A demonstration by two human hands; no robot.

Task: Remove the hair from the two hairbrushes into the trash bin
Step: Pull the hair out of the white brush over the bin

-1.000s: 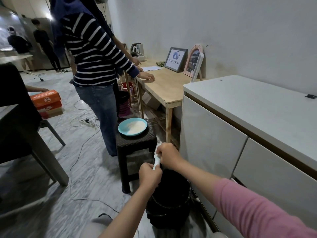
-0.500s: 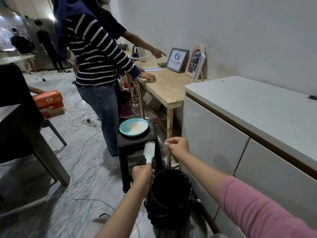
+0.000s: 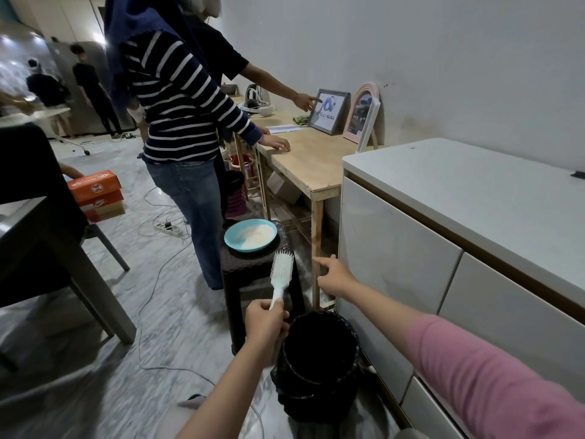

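Observation:
My left hand (image 3: 264, 321) grips the handle of a white hairbrush (image 3: 281, 270), which stands upright with its bristle head up, just left of and above the black trash bin (image 3: 319, 362) on the floor. My right hand (image 3: 335, 277) hovers to the right of the brush head, above the bin's far side, with its fingers loosely curled and the forefinger out; whether it holds any hair I cannot tell. Only one brush is in view.
A dark stool (image 3: 253, 264) behind the bin carries a blue plate (image 3: 250, 234) of white grains. A white cabinet (image 3: 443, 248) stands on the right, a wooden table (image 3: 304, 163) beyond it. A person in a striped top (image 3: 180, 122) stands close by. Cables (image 3: 164, 223) lie on the floor.
My right hand has let go of the brush head and moved right and away from it. My left hand has turned the brush upright, left of the bin.

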